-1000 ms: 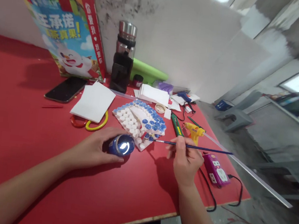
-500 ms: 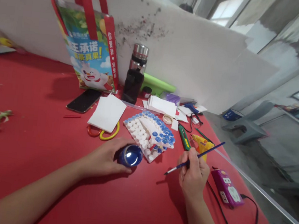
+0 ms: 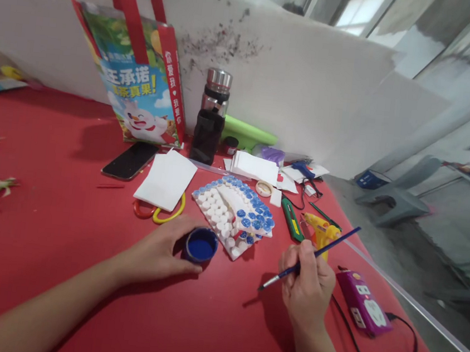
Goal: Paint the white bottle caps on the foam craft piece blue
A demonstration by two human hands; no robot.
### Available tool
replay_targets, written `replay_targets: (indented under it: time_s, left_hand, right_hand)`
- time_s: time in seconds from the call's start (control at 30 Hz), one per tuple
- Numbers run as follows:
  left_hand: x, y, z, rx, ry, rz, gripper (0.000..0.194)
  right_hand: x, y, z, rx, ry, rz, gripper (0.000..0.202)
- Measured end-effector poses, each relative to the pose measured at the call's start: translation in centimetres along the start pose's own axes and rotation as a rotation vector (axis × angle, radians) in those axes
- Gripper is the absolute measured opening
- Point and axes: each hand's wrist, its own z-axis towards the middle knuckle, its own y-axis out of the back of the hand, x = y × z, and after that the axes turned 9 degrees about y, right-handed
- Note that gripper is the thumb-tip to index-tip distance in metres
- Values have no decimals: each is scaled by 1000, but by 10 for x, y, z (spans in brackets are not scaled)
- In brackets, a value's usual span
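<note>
My left hand (image 3: 169, 246) is closed around the side of a small jar of blue paint (image 3: 201, 245) on the red table. In my right hand (image 3: 307, 279) is a thin blue paintbrush (image 3: 286, 271), pinched like a pen, its dark tip pointing down to the left just over the table. Between and beyond the hands lies a craft piece (image 3: 235, 212) covered in small round discs. Discs along its far and right parts are painted blue; those at the left and near corner are white.
White paper (image 3: 166, 179) covers part of the red-and-yellow scissors (image 3: 172, 214), near a phone (image 3: 130, 159). A bottle (image 3: 210, 120) and a bag (image 3: 144, 82) stand behind. At the right are a green cutter (image 3: 292, 219), a yellow glue gun (image 3: 322, 228) and a purple power strip (image 3: 364, 304) with cables.
My right hand and the brush have shifted slightly down and to the right. The jar looks tipped a little less and sits slightly further left, still held by my left hand.
</note>
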Motion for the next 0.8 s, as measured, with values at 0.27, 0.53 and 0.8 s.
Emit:
replay_targets:
  time_s: [0.27,0.53,0.8]
  left_hand:
    - [6,-6,2,-90,74,-79,96]
    - [-15,-7,-19,-545,-287,126,48]
    - [-93,-75,-32,95,326,-714,62]
  right_hand:
    - [1,-1,-1,30,-40,-43,54]
    - [11,-7,8,-17,-35,126,55]
    - [24,-5,21,-36,-38,298,53]
